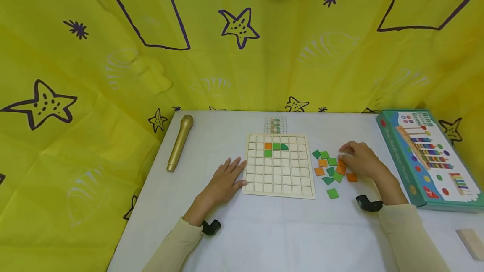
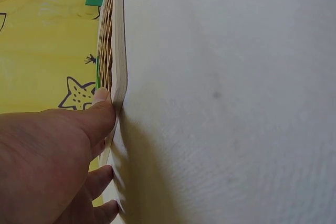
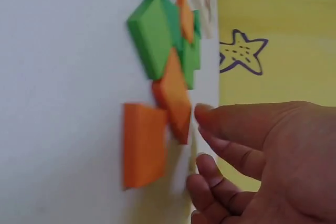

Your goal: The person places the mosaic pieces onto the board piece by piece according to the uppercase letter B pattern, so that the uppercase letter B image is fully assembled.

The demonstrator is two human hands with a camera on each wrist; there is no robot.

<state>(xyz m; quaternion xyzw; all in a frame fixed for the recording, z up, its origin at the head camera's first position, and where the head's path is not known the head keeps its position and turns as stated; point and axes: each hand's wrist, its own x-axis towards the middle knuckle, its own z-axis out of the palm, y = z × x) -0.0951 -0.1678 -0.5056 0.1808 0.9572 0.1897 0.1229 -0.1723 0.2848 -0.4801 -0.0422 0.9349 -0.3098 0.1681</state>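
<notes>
A wooden grid board (image 1: 278, 191) lies on the table, with an orange square (image 1: 268, 146), two light green squares (image 1: 277, 146) and a dark green rounded piece (image 1: 285, 147) in its cells. My left hand (image 1: 226, 180) rests with spread fingers at the board's left edge; its thumb (image 2: 100, 111) touches the rim in the left wrist view. To the right of the board lie loose orange, light green and dark green tiles (image 1: 332, 161). My right hand (image 1: 359, 159) reaches down over them, fingers bent, beside an orange tile (image 3: 173, 98). Nothing shows between its fingertips.
A small printed pattern card (image 1: 275, 125) lies behind the board. A gold microphone (image 1: 180, 142) is on the left. A boxed game (image 1: 431, 158) stands at the right, with a pale wooden block (image 1: 470, 243) nearer the front. A yellow patterned curtain (image 1: 242, 74) hangs behind.
</notes>
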